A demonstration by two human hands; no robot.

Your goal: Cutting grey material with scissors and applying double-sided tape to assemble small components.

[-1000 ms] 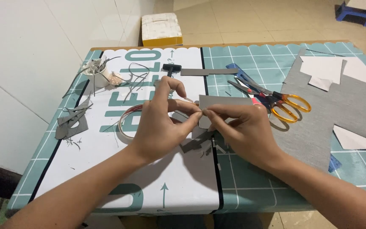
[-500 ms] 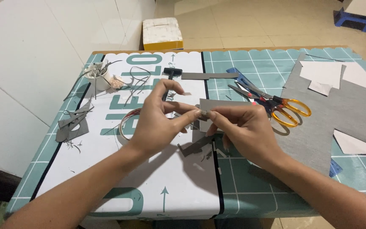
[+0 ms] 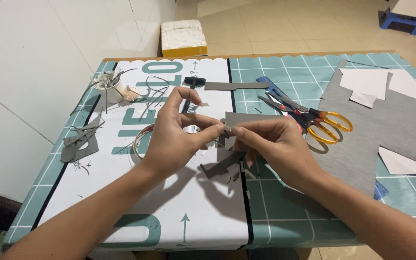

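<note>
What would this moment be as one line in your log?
left hand: pinching grey card piece | right hand: pinching same piece | scissors: on table, right | scraps cup: far left

Scissors [image 3: 314,118] just right of hands; near table edge [image 3: 169,240] open

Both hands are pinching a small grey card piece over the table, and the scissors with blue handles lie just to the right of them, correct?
Not quite: the head view shows the scissors have orange handles, not blue. The rest holds: the left hand and right hand pinch a small grey card piece between their fingertips above the table, and the scissors lie just to the right of them.
</note>
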